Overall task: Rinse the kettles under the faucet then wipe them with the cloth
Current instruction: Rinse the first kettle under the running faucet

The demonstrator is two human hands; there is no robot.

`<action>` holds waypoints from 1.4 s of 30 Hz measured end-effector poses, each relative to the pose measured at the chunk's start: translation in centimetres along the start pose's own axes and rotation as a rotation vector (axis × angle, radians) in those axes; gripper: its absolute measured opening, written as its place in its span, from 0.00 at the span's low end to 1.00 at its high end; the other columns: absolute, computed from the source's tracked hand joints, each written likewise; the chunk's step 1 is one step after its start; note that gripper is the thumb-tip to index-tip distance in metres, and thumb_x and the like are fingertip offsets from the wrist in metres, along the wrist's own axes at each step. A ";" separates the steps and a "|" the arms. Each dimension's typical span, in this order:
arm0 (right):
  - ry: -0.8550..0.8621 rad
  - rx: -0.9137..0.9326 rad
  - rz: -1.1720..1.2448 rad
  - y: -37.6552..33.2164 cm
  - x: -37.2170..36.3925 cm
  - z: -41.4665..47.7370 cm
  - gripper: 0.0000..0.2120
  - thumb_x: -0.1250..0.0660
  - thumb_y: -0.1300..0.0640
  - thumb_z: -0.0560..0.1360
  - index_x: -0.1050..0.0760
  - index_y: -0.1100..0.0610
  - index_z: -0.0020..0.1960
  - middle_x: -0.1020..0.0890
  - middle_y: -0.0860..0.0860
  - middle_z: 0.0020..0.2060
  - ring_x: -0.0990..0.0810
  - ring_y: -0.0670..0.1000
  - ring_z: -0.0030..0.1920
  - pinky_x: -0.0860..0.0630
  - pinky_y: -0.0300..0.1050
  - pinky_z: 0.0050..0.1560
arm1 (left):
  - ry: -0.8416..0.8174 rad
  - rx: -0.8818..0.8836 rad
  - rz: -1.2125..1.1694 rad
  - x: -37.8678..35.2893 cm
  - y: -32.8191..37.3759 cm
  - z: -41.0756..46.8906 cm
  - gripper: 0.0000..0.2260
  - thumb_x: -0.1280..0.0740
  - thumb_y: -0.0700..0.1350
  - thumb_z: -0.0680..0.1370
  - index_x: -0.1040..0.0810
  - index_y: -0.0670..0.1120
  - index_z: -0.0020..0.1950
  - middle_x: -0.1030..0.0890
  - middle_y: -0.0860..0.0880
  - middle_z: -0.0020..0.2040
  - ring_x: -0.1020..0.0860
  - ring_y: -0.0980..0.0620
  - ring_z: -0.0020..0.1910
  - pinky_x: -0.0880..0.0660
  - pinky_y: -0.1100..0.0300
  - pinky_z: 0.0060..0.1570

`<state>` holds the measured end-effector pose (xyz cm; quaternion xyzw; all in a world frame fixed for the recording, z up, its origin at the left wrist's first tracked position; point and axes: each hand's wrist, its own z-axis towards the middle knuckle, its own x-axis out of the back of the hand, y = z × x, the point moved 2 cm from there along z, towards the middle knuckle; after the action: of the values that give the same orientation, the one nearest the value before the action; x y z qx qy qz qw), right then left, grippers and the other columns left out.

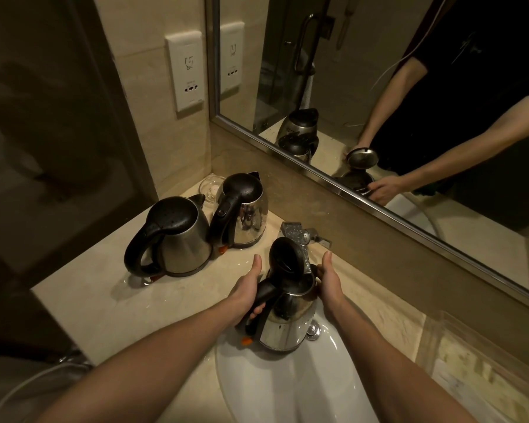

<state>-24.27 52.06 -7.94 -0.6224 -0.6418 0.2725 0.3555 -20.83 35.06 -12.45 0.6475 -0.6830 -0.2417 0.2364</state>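
Steel kettle (287, 319), lid up, hangs over the sink (287, 389), left hand (249, 290) gripping its handle, right hand (330, 282) cupping its side.

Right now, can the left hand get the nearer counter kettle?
Probably not yet: the left hand grips the open-lidded kettle over the sink. Bare counter lies between it and the nearer counter kettle.

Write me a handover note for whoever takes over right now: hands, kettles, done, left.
Left hand grips the black handle of the open-lidded stainless steel kettle over the white sink; right hand holds its body by the chrome faucet.
The nearer closed steel kettle and the farther closed steel kettle stand on the beige counter, wet, likely rinsed.
To do: finish this rinse, wipe all three. No cloth in view.
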 end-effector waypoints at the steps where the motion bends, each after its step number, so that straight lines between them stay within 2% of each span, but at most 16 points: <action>1: -0.003 0.002 0.000 0.0 0.0 0.0 0.36 0.56 0.36 0.81 0.40 0.61 0.76 0.30 0.59 0.71 0.34 0.59 0.72 0.42 0.56 0.72 | -0.001 0.000 -0.001 0.0 0.0 -0.1 0.48 0.55 0.78 0.72 0.34 0.43 0.76 0.27 0.48 0.25 0.30 0.53 0.21 0.32 0.61 0.25; 5: -0.002 0.009 0.009 0.2 0.0 0.2 0.36 0.56 0.35 0.81 0.39 0.62 0.76 0.30 0.59 0.71 0.34 0.59 0.72 0.41 0.56 0.72 | -0.002 -0.008 -0.003 0.0 0.1 -0.3 0.48 0.55 0.77 0.73 0.36 0.40 0.77 0.28 0.48 0.24 0.31 0.53 0.21 0.32 0.61 0.25; 10: -0.010 0.011 0.017 0.0 0.0 0.2 0.35 0.56 0.36 0.81 0.39 0.62 0.76 0.30 0.60 0.71 0.34 0.60 0.72 0.42 0.55 0.72 | 0.006 -0.004 -0.005 0.0 0.2 -0.2 0.46 0.54 0.77 0.73 0.32 0.43 0.75 0.27 0.48 0.25 0.30 0.53 0.21 0.32 0.62 0.25; 16: -0.010 0.011 0.016 0.1 0.0 0.4 0.36 0.56 0.36 0.81 0.37 0.63 0.74 0.29 0.60 0.70 0.33 0.60 0.71 0.41 0.56 0.72 | 0.005 -0.008 -0.003 0.0 0.3 -0.3 0.46 0.55 0.76 0.74 0.33 0.42 0.76 0.27 0.49 0.25 0.30 0.54 0.21 0.32 0.62 0.25; 24: -0.004 0.009 0.014 0.3 0.1 0.7 0.37 0.55 0.35 0.80 0.39 0.62 0.75 0.31 0.58 0.72 0.34 0.60 0.72 0.42 0.57 0.74 | 0.001 -0.009 -0.007 0.0 0.2 -0.1 0.46 0.54 0.77 0.73 0.31 0.42 0.75 0.27 0.48 0.26 0.29 0.53 0.22 0.31 0.61 0.27; 34: -0.008 0.001 0.059 0.7 0.3 1.5 0.39 0.54 0.32 0.79 0.44 0.59 0.78 0.34 0.59 0.74 0.37 0.60 0.74 0.44 0.59 0.75 | -0.005 -0.007 -0.006 0.0 0.5 -0.4 0.47 0.55 0.77 0.74 0.34 0.40 0.76 0.27 0.48 0.25 0.30 0.53 0.21 0.31 0.62 0.25; 39: -0.012 -0.003 0.087 0.5 0.2 1.6 0.36 0.54 0.35 0.80 0.42 0.61 0.77 0.29 0.60 0.70 0.32 0.60 0.71 0.40 0.57 0.72 | -0.010 -0.003 0.014 -0.1 0.7 -0.4 0.48 0.55 0.76 0.74 0.35 0.39 0.76 0.28 0.48 0.24 0.30 0.54 0.21 0.31 0.62 0.25; 42: -0.008 -0.008 0.100 0.5 0.3 1.8 0.36 0.54 0.35 0.81 0.41 0.61 0.77 0.28 0.60 0.68 0.29 0.58 0.66 0.38 0.56 0.70 | -0.013 0.011 0.010 0.0 0.7 -0.3 0.50 0.55 0.78 0.71 0.27 0.40 0.71 0.28 0.48 0.24 0.31 0.53 0.21 0.32 0.62 0.25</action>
<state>-25.41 52.53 -9.41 -0.6541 -0.6123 0.2901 0.3362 -21.20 35.11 -11.79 0.6438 -0.6890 -0.2411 0.2295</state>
